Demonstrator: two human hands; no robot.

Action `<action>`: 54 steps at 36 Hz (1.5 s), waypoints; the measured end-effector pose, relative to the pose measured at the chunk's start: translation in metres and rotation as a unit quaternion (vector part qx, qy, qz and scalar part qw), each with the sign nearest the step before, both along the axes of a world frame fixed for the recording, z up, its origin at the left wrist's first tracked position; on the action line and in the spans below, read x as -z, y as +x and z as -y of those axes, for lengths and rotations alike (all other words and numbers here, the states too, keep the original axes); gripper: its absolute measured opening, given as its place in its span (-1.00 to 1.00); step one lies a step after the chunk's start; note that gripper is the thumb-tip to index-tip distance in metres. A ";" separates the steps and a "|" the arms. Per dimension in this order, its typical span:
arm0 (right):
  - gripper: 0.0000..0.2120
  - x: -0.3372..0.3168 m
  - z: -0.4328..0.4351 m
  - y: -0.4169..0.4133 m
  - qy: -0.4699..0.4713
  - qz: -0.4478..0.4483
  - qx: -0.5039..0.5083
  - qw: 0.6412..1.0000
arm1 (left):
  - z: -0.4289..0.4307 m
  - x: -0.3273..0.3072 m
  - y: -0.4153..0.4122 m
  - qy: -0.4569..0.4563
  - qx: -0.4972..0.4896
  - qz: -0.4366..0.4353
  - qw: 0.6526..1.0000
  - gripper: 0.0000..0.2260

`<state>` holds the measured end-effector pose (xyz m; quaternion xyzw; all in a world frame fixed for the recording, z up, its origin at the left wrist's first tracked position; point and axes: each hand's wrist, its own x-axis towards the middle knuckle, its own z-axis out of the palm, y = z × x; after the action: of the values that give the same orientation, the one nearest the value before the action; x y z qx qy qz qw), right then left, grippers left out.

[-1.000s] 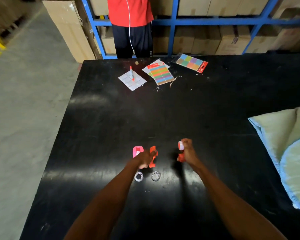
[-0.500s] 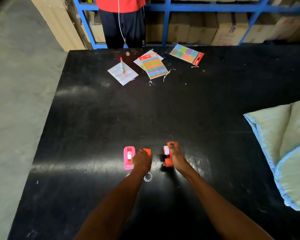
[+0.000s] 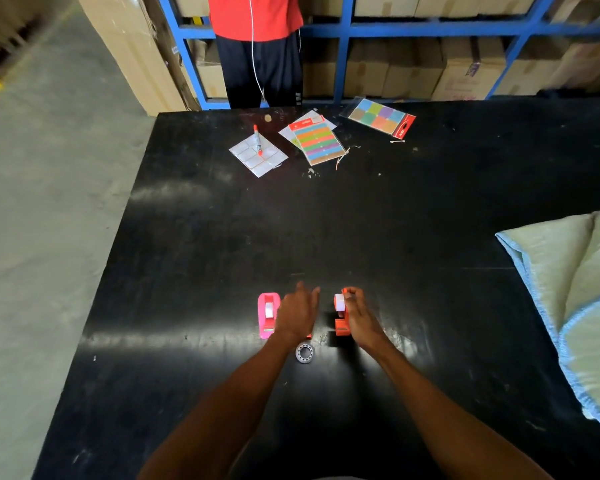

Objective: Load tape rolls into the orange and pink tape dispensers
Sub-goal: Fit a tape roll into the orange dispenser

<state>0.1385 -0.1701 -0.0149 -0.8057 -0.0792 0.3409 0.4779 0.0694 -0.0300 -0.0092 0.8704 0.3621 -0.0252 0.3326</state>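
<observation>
A pink tape dispenser (image 3: 267, 315) with a white roll in it lies on the black table (image 3: 395, 237). Just right of it my left hand (image 3: 296, 315) is palm down with its fingers stretched forward. It covers an orange piece, of which only a corner (image 3: 309, 336) shows. My right hand (image 3: 357, 315) pinches an orange tape dispenser (image 3: 341, 323) standing on the table, fingertips at its far end beside its white roll (image 3: 339, 302). A loose clear tape roll (image 3: 305, 353) lies flat near my left wrist.
At the far edge lie a white label sheet (image 3: 257, 155) with a red marker (image 3: 257, 140) and two packs of coloured sticky notes (image 3: 317, 143) (image 3: 378, 116). A person in a red shirt (image 3: 257, 15) stands behind. A pale green cloth (image 3: 575, 306) covers the right side.
My right hand brought the orange dispenser leftward, closer to the pink one. My left hand's fingers went from curled on the orange piece to stretched out. One of the two loose rolls is now hidden.
</observation>
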 end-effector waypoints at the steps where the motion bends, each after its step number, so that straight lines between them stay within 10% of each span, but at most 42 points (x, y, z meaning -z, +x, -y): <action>1: -0.71 -0.006 0.000 -0.002 -0.004 0.008 -0.004 1.000 | 0.003 -0.004 -0.001 -0.059 0.000 0.050 0.997 -0.66; 5: -0.78 -0.018 0.004 -0.009 -0.009 0.052 -0.013 0.999 | 0.014 -0.020 -0.005 -0.330 0.009 0.108 0.938 -0.83; 9: -0.83 -0.026 0.017 -0.016 -0.026 0.073 -0.036 0.996 | 0.025 -0.013 -0.009 -0.376 0.048 0.093 0.921 -0.80; 28: -0.80 -0.015 0.086 -0.010 -0.068 0.047 -0.024 0.996 | 0.094 0.037 -0.049 0.026 0.241 -0.123 0.962 -0.56; 42: -0.84 -0.005 0.079 -0.018 -0.064 0.010 -0.060 0.996 | 0.067 0.045 -0.085 0.057 0.099 -0.016 0.993 -0.69; 54: -0.76 -0.016 0.043 -0.021 -0.067 0.037 -0.160 0.984 | 0.052 0.045 -0.091 0.088 0.065 -0.115 0.987 -0.64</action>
<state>0.1170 -0.2131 0.0008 -0.8250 -0.2015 0.3876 0.3584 -0.0219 -0.0817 -0.0543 0.9092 0.3418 -0.1148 0.2084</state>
